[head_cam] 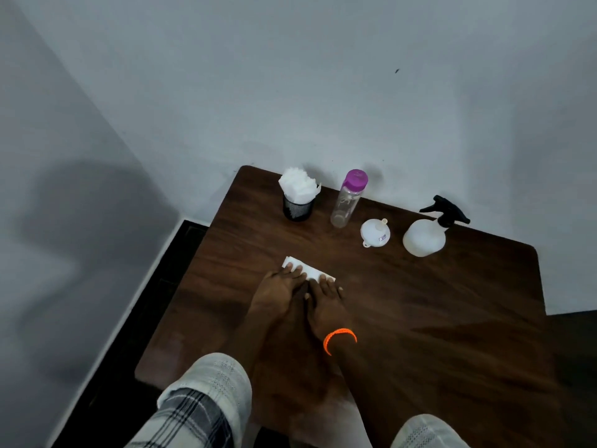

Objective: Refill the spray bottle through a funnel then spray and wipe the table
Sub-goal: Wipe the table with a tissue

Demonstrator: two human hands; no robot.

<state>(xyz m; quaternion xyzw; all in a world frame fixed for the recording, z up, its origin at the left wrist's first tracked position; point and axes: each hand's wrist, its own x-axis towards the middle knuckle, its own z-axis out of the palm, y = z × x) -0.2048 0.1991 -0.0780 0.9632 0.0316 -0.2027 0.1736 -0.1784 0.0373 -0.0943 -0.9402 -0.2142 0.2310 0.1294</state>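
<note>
Now both hands lie flat, side by side: left hand (280,285) and right hand (324,294) press the tissue (308,270) onto the counter (420,302). Best: keep palms down, even pressure, long overlapping strokes. Spray bottle (424,236), funnel (374,233) stand well apart behind.

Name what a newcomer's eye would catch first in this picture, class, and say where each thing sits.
First, the left hand and right hand pressed side by side on a white tissue at the middle of the dark wooden table. Next, the orange wristband on the right wrist. Then the spray bottle at the far right.
</note>
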